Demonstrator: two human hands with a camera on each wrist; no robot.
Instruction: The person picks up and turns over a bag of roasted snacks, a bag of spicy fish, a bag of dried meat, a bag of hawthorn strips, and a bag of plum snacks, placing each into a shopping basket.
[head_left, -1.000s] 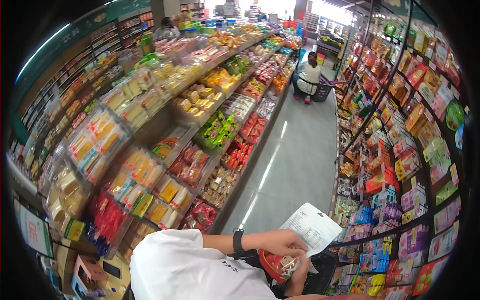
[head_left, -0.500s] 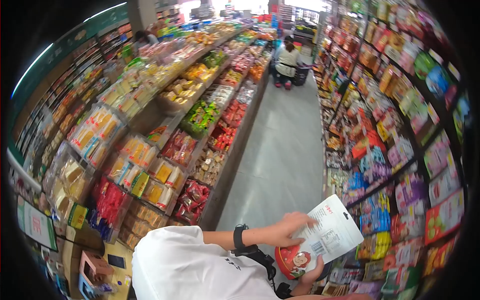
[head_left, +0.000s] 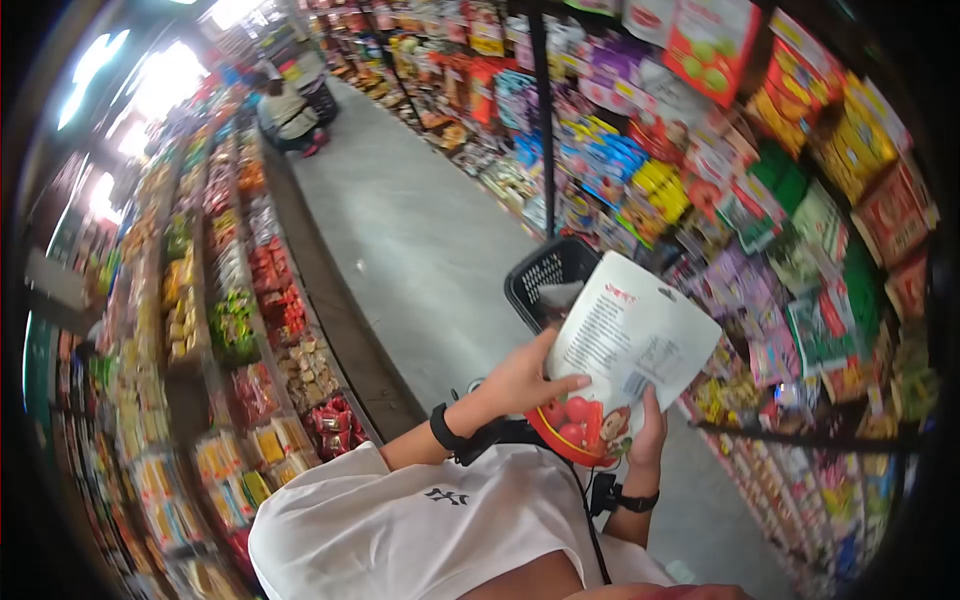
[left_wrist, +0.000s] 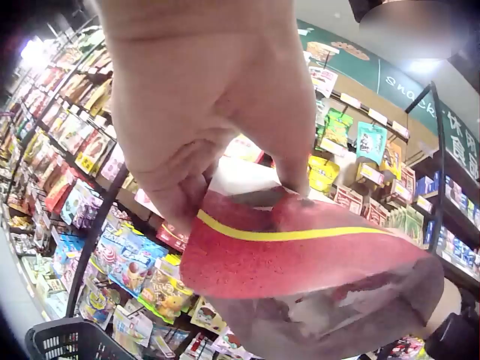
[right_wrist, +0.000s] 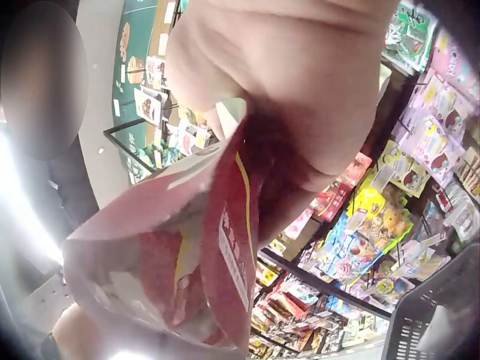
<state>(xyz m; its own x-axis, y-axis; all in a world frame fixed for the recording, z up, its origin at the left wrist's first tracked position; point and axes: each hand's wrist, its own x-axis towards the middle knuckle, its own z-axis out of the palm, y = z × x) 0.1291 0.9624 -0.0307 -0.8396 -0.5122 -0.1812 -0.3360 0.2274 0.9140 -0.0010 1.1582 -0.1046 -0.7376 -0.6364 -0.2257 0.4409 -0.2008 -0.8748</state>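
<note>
A white and red snack bag (head_left: 635, 340), with printed text, a barcode and a cartoon monkey on it, is held in front of the white shirt. My left hand (head_left: 518, 382) grips its left side, thumb across the face. Opposite it, my right hand (head_left: 648, 428) holds the lower right side, thumb near the barcode. The left wrist view has the left hand (left_wrist: 214, 97) over the bag's red bottom (left_wrist: 292, 262). From the right wrist, the right hand (right_wrist: 292, 90) is seen pinching the bag (right_wrist: 180, 255); some fingers are hidden behind it.
Just beyond the bag is a black basket (head_left: 528, 290) with a pale item inside. Racks of hanging snack packets (head_left: 760, 210) line the right side, with a dark upright post (head_left: 546, 130). Bins of packaged food (head_left: 250, 300) run along the left. A person (head_left: 290, 112) crouches far down the aisle.
The head view has swung right, bringing the basket into fuller sight. The bag has come up and now faces the camera flatter, and the left hand has shifted from its upper part to its left side.
</note>
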